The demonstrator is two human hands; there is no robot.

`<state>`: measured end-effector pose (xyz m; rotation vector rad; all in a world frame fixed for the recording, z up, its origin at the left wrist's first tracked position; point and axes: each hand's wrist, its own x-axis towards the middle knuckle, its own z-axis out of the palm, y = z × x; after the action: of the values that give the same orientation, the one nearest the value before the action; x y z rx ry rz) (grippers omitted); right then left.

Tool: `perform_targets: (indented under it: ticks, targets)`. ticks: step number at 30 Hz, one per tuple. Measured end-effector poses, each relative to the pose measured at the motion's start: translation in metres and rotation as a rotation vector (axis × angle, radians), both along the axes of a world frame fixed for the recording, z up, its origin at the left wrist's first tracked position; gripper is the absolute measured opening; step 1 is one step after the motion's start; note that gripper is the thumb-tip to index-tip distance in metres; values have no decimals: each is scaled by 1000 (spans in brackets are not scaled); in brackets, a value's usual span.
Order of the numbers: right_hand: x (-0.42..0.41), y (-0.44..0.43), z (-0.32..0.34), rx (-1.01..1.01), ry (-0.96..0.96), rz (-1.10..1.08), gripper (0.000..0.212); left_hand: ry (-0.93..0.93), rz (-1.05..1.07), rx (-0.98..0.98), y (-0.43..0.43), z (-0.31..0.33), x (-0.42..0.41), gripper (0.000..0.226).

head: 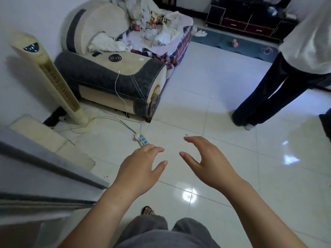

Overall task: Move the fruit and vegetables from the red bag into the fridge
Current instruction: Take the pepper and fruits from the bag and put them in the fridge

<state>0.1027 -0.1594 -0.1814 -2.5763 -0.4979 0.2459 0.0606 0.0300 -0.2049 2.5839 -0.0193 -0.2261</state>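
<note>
While both arms reach forward over the white tiled floor (211,90), the left hand (139,167) and the right hand (209,161) hang side by side and apart, each with fingers spread and loosely curved, thumbs turned toward one another, holding nothing. Below them show the person's grey trousers (161,230) and one patterned slipper (147,210). At the near left stands a grey, flat-sided unit (35,167); whether it is the fridge cannot be told, and where the red bag is cannot be told either. A cream tower fan (53,81) stands at the far left against the wall, with an armchair (111,77) in grey and cream just to its right. A black coil (114,57) lies on the chair's near arm, a heap of cloth (152,31) fills the seat, and a white cable (118,86) hangs down the arm. A blue and white power strip (142,139) lies on the floor just beyond the left hand. At the right stands another person (286,83) in a white top and dark trousers. Farther off lie a blue rug (232,43) and a dark low cabinet (250,18).
</note>
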Motion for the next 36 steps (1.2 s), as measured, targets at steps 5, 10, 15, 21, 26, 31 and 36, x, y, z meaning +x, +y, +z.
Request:
perform_targets:
  ticks: [5, 10, 15, 21, 26, 31, 36]
  targets:
    - [64, 26, -13, 36, 42, 131, 48, 42, 154, 9, 19, -7, 42, 42]
    - [141, 62, -31, 34, 94, 361, 47, 65, 370, 18, 40, -14, 81, 42]
    - [234, 91, -36, -23, 98, 642, 47, 114, 587, 30, 62, -15, 134, 42]
    - [329, 132, -33, -14, 42, 846, 49, 65, 818, 47, 91, -9, 218, 42]
    - [366, 167, -39, -49, 111, 1027, 48, 72, 982, -57, 115, -1, 232, 41]
    - [384, 248, -47, -60, 117, 1137, 47, 109, 1146, -69, 163, -6, 227, 42]
    - [385, 355, -54, -36, 105, 1249, 49, 86, 1239, -91, 243, -17, 223, 44]
